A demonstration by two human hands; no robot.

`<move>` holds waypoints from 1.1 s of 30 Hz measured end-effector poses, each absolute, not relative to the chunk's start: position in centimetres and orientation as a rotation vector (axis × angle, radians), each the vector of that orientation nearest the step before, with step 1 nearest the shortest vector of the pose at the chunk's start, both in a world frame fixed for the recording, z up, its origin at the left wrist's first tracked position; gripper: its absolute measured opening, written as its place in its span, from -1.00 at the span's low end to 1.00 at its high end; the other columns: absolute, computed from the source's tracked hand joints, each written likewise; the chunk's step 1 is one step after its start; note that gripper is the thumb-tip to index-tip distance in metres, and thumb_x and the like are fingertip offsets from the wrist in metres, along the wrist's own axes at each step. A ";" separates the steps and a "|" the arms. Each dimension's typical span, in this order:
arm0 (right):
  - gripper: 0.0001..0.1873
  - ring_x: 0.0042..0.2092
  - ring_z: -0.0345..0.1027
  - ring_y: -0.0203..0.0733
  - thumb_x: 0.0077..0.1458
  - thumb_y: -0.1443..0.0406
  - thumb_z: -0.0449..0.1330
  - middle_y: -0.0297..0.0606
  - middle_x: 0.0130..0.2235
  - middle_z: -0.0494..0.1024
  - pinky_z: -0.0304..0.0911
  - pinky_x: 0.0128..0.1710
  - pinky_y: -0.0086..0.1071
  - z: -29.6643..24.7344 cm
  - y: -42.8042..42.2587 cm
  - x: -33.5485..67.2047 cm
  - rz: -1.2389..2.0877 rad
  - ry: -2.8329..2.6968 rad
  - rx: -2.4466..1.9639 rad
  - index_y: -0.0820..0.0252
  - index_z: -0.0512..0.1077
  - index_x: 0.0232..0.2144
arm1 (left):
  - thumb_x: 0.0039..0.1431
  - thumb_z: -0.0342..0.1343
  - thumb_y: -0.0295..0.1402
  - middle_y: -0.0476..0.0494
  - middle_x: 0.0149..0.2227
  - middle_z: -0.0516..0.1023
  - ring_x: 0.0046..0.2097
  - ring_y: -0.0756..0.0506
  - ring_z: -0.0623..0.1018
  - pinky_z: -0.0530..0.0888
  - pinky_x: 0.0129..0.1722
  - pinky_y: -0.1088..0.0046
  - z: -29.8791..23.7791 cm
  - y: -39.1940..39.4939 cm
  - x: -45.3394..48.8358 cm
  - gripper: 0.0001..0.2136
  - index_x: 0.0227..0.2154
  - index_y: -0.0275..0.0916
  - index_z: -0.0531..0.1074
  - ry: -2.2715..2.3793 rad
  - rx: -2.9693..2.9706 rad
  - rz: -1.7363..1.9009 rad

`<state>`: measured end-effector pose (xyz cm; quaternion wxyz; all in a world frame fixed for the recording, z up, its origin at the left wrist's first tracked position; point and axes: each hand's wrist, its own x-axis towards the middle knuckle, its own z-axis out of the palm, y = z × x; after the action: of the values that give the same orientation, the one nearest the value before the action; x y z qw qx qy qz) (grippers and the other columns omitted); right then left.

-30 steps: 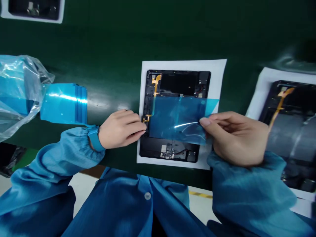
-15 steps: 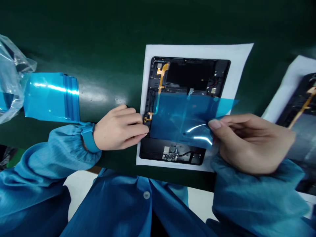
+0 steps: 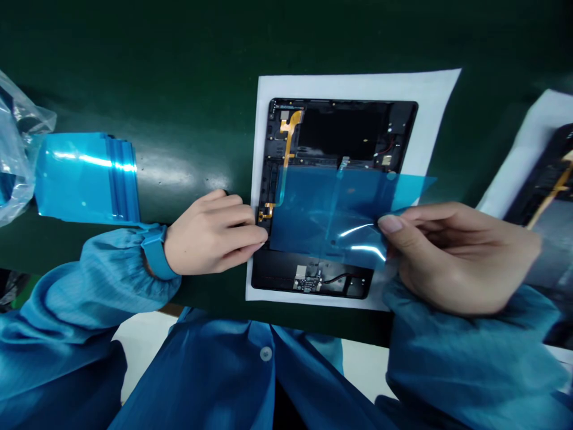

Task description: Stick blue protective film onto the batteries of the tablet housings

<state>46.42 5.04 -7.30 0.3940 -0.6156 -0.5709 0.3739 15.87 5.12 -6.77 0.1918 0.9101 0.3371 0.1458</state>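
Note:
An opened tablet (image 3: 335, 131), its black inner parts and an orange flex cable (image 3: 290, 143) showing, lies on a white sheet (image 3: 358, 86). Across its middle stretches a translucent blue plastic film (image 3: 308, 209), whose right side sticks out past the tablet's edge. Between thumb and forefinger, my right hand (image 3: 461, 257) pinches the film near its right edge. My left hand (image 3: 215, 236) is closed, fingers curled, against the lower left edge of the tablet. Whatever its fingertips may hold is hidden.
On the left, a stack of blue films (image 3: 80, 179) lies beside a clear plastic bag (image 3: 18, 143). Another opened tablet (image 3: 546, 209) on white sheeting (image 3: 519, 155) is partly visible at the right. Dark green covers the tabletop (image 3: 179, 71).
The camera view has shifted slightly, so the film stack and tablet appear a little further left. Both hands keep nearly the same pose, and the film remains across the tablet.

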 end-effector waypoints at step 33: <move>-0.87 -0.62 0.35 -0.39 -0.06 0.41 0.45 -0.39 -0.56 0.55 0.28 -0.66 -0.55 -7.2 5.1 46.4 0.946 -1.461 -1.577 0.19 0.58 -0.44 | 0.36 0.10 -0.40 -0.05 -0.36 0.54 -0.36 -0.04 0.42 0.24 -0.37 0.36 -6.9 5.1 15.8 -0.91 -0.26 -0.23 0.49 0.891 2.582 0.521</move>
<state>46.39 5.05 -7.20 0.3861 -0.6192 -0.5739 0.3717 15.83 5.11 -6.94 0.1797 0.9135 0.3152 0.1842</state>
